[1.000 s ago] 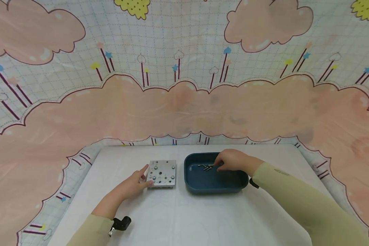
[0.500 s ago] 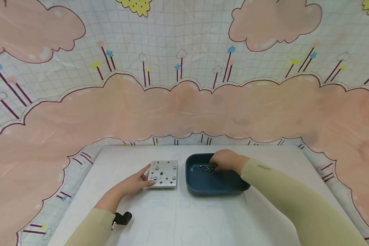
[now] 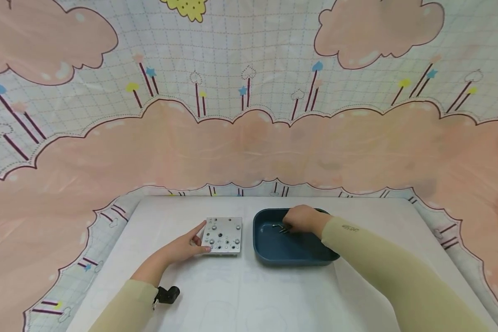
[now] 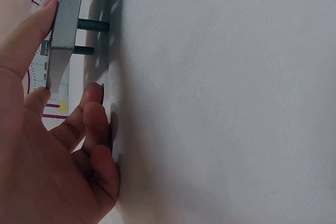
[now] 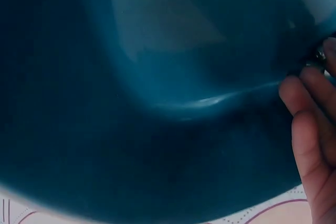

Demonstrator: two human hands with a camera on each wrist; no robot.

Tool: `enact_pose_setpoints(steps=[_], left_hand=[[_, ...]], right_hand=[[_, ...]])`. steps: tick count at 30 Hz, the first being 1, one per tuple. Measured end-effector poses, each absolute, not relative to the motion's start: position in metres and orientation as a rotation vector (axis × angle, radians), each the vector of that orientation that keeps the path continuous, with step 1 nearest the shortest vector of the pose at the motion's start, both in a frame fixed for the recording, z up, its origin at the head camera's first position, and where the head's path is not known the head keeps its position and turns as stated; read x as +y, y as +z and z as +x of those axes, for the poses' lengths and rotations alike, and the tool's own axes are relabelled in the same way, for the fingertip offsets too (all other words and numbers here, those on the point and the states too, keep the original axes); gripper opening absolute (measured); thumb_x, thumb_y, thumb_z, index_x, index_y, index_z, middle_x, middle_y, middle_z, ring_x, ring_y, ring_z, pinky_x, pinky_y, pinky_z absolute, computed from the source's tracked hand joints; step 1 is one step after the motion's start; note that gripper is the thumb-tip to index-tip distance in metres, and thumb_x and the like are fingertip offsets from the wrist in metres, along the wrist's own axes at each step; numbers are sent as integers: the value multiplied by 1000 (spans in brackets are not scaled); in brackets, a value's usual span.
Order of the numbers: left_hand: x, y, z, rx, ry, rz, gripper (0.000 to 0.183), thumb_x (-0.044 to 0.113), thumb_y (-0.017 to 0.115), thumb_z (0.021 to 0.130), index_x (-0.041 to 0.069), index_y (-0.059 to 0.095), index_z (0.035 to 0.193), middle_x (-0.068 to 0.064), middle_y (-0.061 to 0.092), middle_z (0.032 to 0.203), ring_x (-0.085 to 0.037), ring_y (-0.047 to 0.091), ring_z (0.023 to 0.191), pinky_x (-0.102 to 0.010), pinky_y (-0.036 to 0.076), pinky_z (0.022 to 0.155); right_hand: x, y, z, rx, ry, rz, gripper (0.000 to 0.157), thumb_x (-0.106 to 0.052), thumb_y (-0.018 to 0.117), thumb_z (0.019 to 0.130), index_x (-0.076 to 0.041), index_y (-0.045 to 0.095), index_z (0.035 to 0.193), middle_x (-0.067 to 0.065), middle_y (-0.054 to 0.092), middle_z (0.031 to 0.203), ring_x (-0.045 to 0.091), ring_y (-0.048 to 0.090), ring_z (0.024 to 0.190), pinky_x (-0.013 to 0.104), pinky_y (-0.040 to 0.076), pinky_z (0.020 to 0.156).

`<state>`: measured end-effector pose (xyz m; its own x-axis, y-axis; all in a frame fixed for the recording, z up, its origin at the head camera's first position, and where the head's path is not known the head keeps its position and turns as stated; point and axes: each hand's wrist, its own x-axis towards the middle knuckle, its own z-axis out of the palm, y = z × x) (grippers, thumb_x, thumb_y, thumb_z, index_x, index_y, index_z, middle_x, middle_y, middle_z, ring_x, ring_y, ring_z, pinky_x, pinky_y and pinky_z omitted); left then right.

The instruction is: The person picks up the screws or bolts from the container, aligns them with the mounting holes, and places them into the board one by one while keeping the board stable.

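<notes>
A silver metal plate (image 3: 224,237) with holes and several screws in its top stands on the white table. In the left wrist view, dark threaded screw shanks (image 4: 93,25) stick out below the plate. My left hand (image 3: 186,244) holds its left side, forefinger at the far corner, thumb on the near one; the other fingers curl loosely by the tabletop. My right hand (image 3: 303,219) reaches down into a dark blue tray (image 3: 296,263), fingertips at a small pile of metal screws (image 3: 280,227). Shiny metal shows by the fingertips in the right wrist view; I cannot tell whether a screw is pinched.
The white table (image 3: 240,295) lies under the plate and tray, which stand side by side with a narrow gap. A cartoon-patterned cloth (image 3: 249,147) hangs behind the table. A black wrist camera (image 3: 167,295) sits on the left wrist.
My right hand has moved left and down within the tray, onto the screws, and now covers part of them. The left hand stays on the plate. The head view has shifted slightly.
</notes>
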<state>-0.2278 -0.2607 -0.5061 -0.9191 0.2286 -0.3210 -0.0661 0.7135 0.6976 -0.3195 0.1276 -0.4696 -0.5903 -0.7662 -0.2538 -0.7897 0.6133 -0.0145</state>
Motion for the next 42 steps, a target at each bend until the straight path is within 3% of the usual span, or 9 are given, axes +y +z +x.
enact_pose_setpoints(steps=[5,13,30,37,42], left_hand=[[-261,-506,-229,2525,1058,115,102,44,79,82,22,17,160,-6,51,104,-19,46,79,-33,38,70],[-259,-507,-232,2539,1039,114,103,46,80,80,23,18,160,-5,52,105,-20,47,83,-35,37,73],[-260,-508,-228,2548,1028,105,103,45,81,80,22,19,160,-4,52,104,-20,46,84,-35,35,74],[-262,-508,-228,2545,1050,105,103,44,81,80,22,19,160,-5,53,103,-20,46,83,-34,35,72],[-262,-509,-228,2547,1047,112,104,46,81,80,23,19,160,-5,53,101,-20,46,83,-34,35,73]], right_hand=[[130,-472,-316,2600,143,-1263,8,-16,77,86,-16,71,81,-8,59,72,11,52,66,31,49,67],[133,-471,-314,2588,82,-1203,16,-16,77,87,-18,67,75,-10,52,68,10,46,64,29,45,64],[131,-467,-314,2543,-166,-944,8,-9,73,85,-16,70,84,-7,58,77,13,53,72,34,48,71],[131,-464,-316,2557,-241,-987,2,-15,76,87,-15,75,88,-9,63,80,8,56,73,31,50,73],[131,-458,-312,2585,-305,-968,8,-15,75,88,-12,78,94,-8,67,84,8,58,75,31,51,75]])
